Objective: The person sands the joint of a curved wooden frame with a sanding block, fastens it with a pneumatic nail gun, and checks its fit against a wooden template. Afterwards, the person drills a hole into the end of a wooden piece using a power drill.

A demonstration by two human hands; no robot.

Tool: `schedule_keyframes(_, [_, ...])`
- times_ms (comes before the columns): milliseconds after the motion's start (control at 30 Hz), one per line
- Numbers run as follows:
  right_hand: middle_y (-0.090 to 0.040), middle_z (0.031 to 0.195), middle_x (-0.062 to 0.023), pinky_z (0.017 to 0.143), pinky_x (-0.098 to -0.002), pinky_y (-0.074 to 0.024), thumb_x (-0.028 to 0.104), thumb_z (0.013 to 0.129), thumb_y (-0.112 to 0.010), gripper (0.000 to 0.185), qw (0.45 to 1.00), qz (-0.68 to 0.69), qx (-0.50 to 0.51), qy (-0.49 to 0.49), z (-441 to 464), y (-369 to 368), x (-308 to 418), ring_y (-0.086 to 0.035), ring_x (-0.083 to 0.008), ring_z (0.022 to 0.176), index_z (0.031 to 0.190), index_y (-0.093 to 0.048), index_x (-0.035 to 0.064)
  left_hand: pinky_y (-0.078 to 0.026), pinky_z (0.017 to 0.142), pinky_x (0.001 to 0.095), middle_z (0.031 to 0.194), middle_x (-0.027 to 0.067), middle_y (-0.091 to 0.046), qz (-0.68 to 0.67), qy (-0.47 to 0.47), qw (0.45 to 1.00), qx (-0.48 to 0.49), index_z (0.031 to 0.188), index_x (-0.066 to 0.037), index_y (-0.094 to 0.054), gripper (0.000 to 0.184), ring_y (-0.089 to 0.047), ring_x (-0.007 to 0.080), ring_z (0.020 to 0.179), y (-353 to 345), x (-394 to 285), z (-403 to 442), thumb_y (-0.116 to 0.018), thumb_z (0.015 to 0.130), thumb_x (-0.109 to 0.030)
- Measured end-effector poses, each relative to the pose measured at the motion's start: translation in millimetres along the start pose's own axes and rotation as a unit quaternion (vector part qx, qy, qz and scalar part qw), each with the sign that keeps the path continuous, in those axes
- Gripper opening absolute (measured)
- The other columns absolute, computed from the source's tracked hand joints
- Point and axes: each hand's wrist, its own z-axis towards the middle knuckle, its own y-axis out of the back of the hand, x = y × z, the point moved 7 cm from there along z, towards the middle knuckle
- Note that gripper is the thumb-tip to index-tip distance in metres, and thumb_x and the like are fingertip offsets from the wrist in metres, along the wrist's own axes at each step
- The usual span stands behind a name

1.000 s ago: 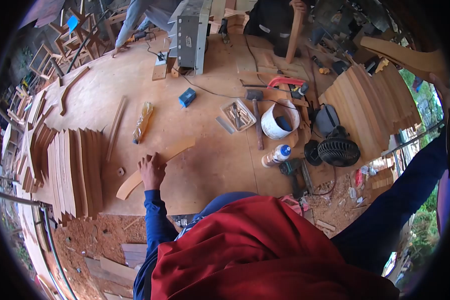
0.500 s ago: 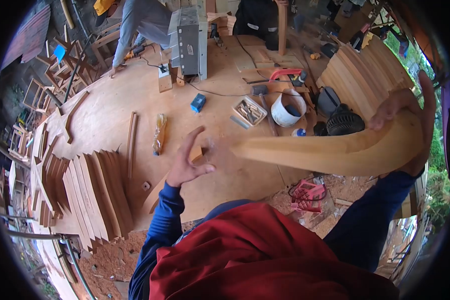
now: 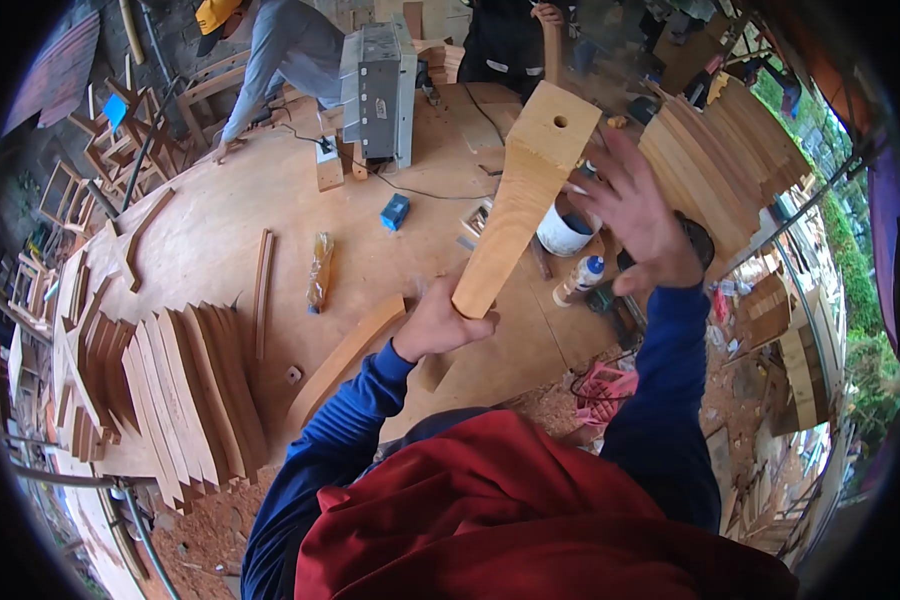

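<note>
My left hand (image 3: 440, 322) is closed around the narrow lower end of a shaped wooden leg (image 3: 515, 215). The piece tilts up and away from me, and its wider block end has a round hole in it. Beside that upper end is my right hand (image 3: 642, 215), fingers spread and slightly blurred; it seems apart from the wood. Below my left forearm a curved wooden piece (image 3: 348, 355) lies on the plywood table (image 3: 420, 225).
Stacked curved boards (image 3: 195, 390) stand at left, more boards (image 3: 715, 165) at right. A white bucket (image 3: 566, 238), a glue bottle (image 3: 578, 280), a blue box (image 3: 395, 211) and a plastic bottle (image 3: 320, 270) are on the table. Beyond, a person (image 3: 290, 50) leans over it near a grey machine (image 3: 378, 95).
The wooden leg has swung from lying sideways in my right hand to pointing upward. My left hand has closed on its narrow end, and my right hand has let go.
</note>
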Motion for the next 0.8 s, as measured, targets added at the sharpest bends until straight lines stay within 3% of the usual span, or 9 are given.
schedule_keyframes(33, [-0.02,0.159,-0.0202,0.12,-0.0462,-0.023,0.024,0.061,-0.096,0.139,0.998,-0.025,-0.055,-0.032,-6.5,-7.4,-19.1,-0.026,-0.0351,0.149,0.159,0.001,0.0073,-0.055,0.072,0.0313,0.088,0.0077,-0.069,0.013,-0.016,0.999,-0.03,0.104,-0.002,-0.061,0.037,-0.066,0.0147,0.078,0.5,3.6,3.8,-0.078,0.072,-0.01])
schedule_keyframes(100, [-0.022,0.157,-0.0185,0.12,-0.0465,-0.0239,0.032,0.065,-0.094,0.133,0.992,-0.104,-0.061,0.018,-12.6,-34.2,-49.4,-0.027,-0.0336,0.147,0.158,-0.003,0.0043,-0.055,0.075,0.0341,0.088,0.0096,-0.069,0.043,-0.045,0.994,-0.085,0.12,-0.002,-0.058,0.051,-0.068,0.0175,0.082,-6.6,15.4,15.7,-0.077,0.074,-0.014])
schedule_keyframes(200, [-0.028,0.154,-0.0197,0.116,-0.0451,-0.032,0.032,0.074,-0.09,0.12,0.975,-0.152,-0.148,0.062,-15.8,-57.6,-78.9,-0.037,-0.0307,0.142,0.157,-0.009,0.0006,-0.055,0.076,0.0352,0.09,0.0126,-0.07,0.029,-0.124,0.979,-0.157,0.117,-0.002,-0.058,0.049,-0.071,0.023,0.084,-23.9,23.9,23.1,-0.078,0.075,-0.016])
schedule_keyframes(300, [-0.036,0.15,-0.0212,0.11,-0.0418,-0.0407,0.027,0.084,-0.083,0.103,0.968,-0.113,-0.225,-0.011,-10.7,-61.3,-87.1,-0.047,-0.0285,0.134,0.155,-0.014,-0.0012,-0.055,0.076,0.037,0.093,0.016,-0.07,0.053,-0.18,0.964,-0.187,0.114,-0.003,-0.058,0.048,-0.072,0.0275,0.086,-41.9,32.1,27.1,-0.08,0.074,-0.017])
schedule_keyframes(333, [-0.041,0.147,-0.0217,0.105,-0.0392,-0.0457,0.02,0.088,-0.078,0.091,0.966,-0.131,-0.221,0.024,-8.8,-59.4,-85.1,-0.054,-0.0281,0.128,0.153,-0.018,-0.0019,-0.055,0.075,0.0374,0.093,0.0164,-0.07,0.049,-0.185,0.962,-0.196,0.114,-0.004,-0.058,0.048,-0.072,0.0282,0.086,-44.8,30.2,26.1,-0.08,0.074,-0.018])
schedule_keyframes(600, [-0.036,0.152,-0.0201,0.109,-0.0411,-0.0425,0.02,0.088,-0.079,0.091,0.978,-0.077,-0.195,0.011,-11.9,-53.9,-106.3,-0.046,-0.0295,0.136,0.153,-0.018,-0.0008,-0.056,0.069,0.0381,0.089,0.0171,-0.07,0.067,-0.174,0.961,-0.203,0.114,-0.006,-0.056,0.049,-0.073,0.0332,0.085,-38.5,47.4,38.2,-0.081,0.075,-0.02])
schedule_keyframes(700, [-0.036,0.152,-0.0198,0.109,-0.0409,-0.0419,0.017,0.088,-0.079,0.091,0.981,-0.039,-0.191,0.008,-6.8,-50.7,-113.4,-0.045,-0.0294,0.137,0.153,-0.017,0.0002,-0.056,0.076,0.0386,0.102,0.0193,-0.069,0.074,-0.125,0.976,-0.161,0.121,-0.005,-0.051,0.058,-0.072,0.0325,0.094,-35.4,64.6,45.0,-0.083,0.074,-0.021])
schedule_keyframes(800, [-0.037,0.15,-0.0186,0.109,-0.0402,-0.0417,0.015,0.087,-0.079,0.093,0.98,0.012,-0.199,-0.003,-10.2,-49.2,-128.9,-0.046,-0.0283,0.136,0.154,-0.016,0.0014,-0.049,0.097,0.0437,0.131,0.025,-0.056,0.087,-0.199,0.972,-0.087,0.137,-0.002,-0.039,0.088,-0.06,0.035,0.119,-22.0,28.7,40.7,-0.088,0.069,-0.029])
